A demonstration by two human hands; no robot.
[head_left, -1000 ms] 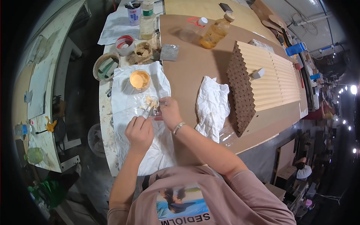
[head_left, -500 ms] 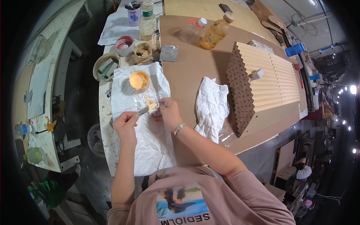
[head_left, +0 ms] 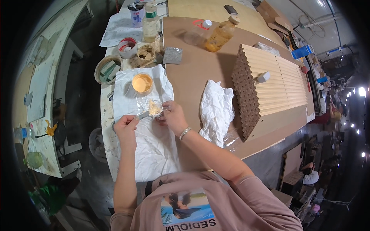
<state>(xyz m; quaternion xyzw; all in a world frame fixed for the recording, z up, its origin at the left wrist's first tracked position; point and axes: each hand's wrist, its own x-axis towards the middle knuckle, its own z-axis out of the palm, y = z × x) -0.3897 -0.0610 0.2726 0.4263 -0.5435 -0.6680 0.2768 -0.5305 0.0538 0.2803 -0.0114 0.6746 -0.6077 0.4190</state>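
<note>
My left hand (head_left: 126, 126) pinches a small grey flat blade (head_left: 143, 114), its tip at a cream-coloured paste (head_left: 155, 108) spread on clear plastic film (head_left: 141, 104). On the other side of the paste, my right hand (head_left: 175, 118) has its fingers closed at the film's edge; the fingertips are partly hidden. Under the film lies a white cloth (head_left: 154, 154). Just beyond the paste, a round tub with pale orange contents (head_left: 142, 82) stands on the cloth.
A ridged wooden block (head_left: 277, 84) with a small white piece (head_left: 263, 77) on top stands at right, beside a crumpled white cloth (head_left: 217, 111). Bottles (head_left: 222, 32), a red-rimmed tub (head_left: 127, 47), a round bowl with green pieces (head_left: 108, 70) and a grey plate (head_left: 172, 56) sit farther back.
The paste under the blade looks flatter and more spread out. Both hands stay in nearly the same place, the left one shifted slightly left.
</note>
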